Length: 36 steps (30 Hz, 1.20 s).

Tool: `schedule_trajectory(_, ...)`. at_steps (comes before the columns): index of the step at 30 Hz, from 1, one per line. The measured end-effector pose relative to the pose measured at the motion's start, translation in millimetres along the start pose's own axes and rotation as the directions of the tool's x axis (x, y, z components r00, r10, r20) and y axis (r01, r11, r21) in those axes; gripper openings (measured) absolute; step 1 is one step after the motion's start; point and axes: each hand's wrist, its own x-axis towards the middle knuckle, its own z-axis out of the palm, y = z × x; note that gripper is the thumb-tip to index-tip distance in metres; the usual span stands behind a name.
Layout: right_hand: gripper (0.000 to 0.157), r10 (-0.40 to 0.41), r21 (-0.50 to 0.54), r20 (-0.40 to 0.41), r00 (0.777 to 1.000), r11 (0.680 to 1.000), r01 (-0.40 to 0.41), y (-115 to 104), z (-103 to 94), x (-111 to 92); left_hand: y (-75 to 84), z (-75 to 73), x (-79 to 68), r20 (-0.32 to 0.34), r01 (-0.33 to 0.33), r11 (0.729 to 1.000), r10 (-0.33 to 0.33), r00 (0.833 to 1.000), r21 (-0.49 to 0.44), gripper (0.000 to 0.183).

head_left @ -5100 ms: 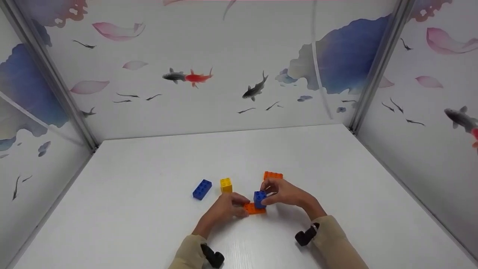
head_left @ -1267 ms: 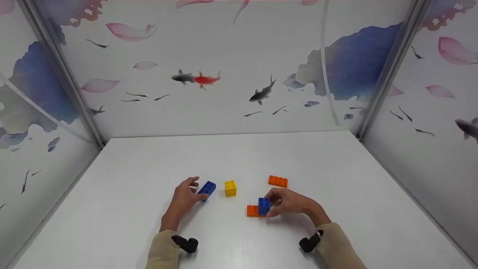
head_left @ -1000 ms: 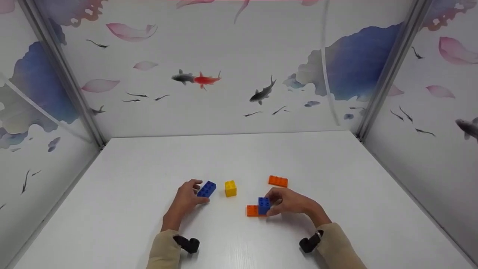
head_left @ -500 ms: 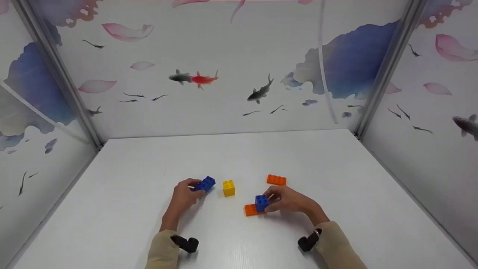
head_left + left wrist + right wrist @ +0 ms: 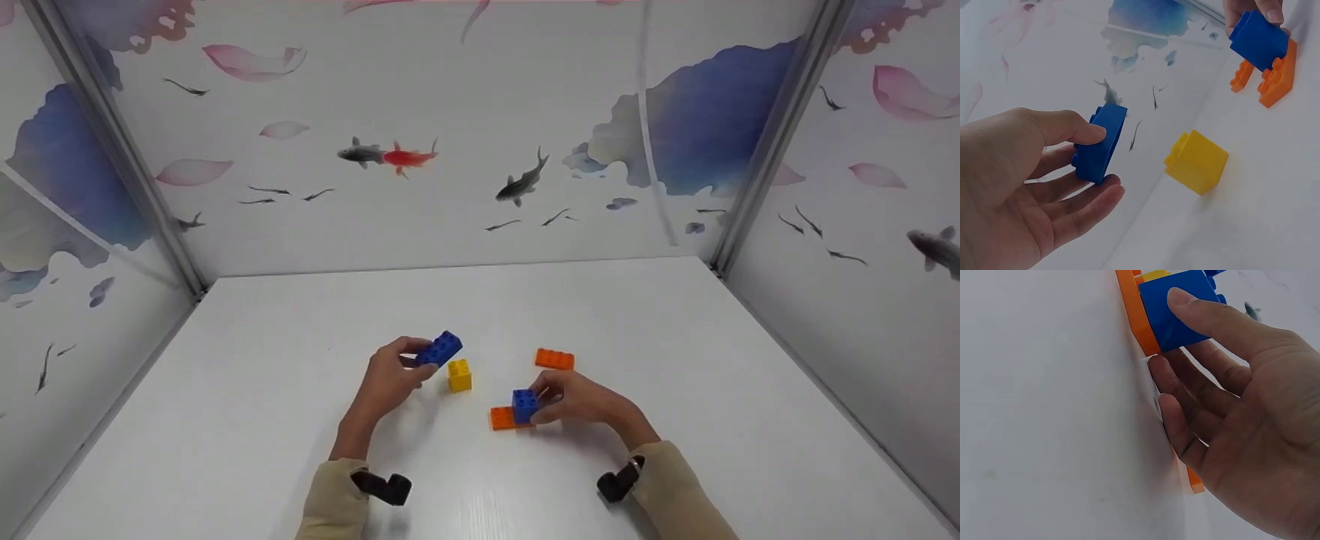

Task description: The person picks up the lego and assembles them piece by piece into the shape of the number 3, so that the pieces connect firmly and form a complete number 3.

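My left hand [image 5: 391,376] pinches a long blue building brick [image 5: 439,349] between thumb and fingers, raised above the table. In the left wrist view the thumb lies across the side of this long blue brick [image 5: 1100,143], its studs facing the palm. My right hand [image 5: 576,397] grips a smaller, squarish blue brick [image 5: 524,406], which sits on the right end of a flat orange brick [image 5: 504,418]. In the right wrist view the thumb presses the side of the squarish blue brick [image 5: 1176,312]. Just right of the left hand stands a yellow brick [image 5: 460,376].
A second flat orange brick [image 5: 555,359] lies on the white table [image 5: 262,420] behind the right hand. White panels [image 5: 420,225] printed with fish and petals enclose the table at the back and sides.
My left hand has left the orange brick, taken hold of the long blue brick, lifted it and carried it rightward. The right hand keeps its grip on the squarish blue brick.
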Motion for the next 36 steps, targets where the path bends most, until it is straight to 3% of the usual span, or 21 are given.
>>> schedule_trajectory(9, 0.035, 0.017, -0.005, -0.004, 1.000, 1.000, -0.017, 0, 0.4, -1, 18.0, 19.0, -7.0, 0.161, -0.107, 0.990, 0.120, 0.980, -0.090, 0.041)
schedule_trajectory(19, 0.034, 0.005, -0.004, 0.001, 1.000, 1.000, -0.005, 1, 0.1, 0, 27.5, 43.6, -13.2, 0.235, -0.123, 0.985, 0.149, 0.960, -0.119, 0.042)
schedule_trajectory(26, 0.032, -0.015, 0.000, -0.002, 1.000, 1.000, 0.015, 3, 0.4, 1, 32.0, 54.1, -17.4, 0.277, -0.163, 0.968, 0.213, 0.937, -0.192, 0.042)
schedule_trajectory(30, 0.031, -0.036, 0.015, 0.005, 0.999, 0.999, 0.036, 2, -0.3, 1, 29.5, 59.7, -18.2, 0.299, -0.165, 0.971, 0.211, 0.931, -0.170, 0.038)
schedule_trajectory(36, 0.031, -0.042, 0.008, 0.005, 0.999, 0.999, 0.042, 1, -1.8, 0, 22.3, 67.3, -16.4, 0.303, -0.133, 0.985, 0.161, 0.939, -0.114, 0.037)
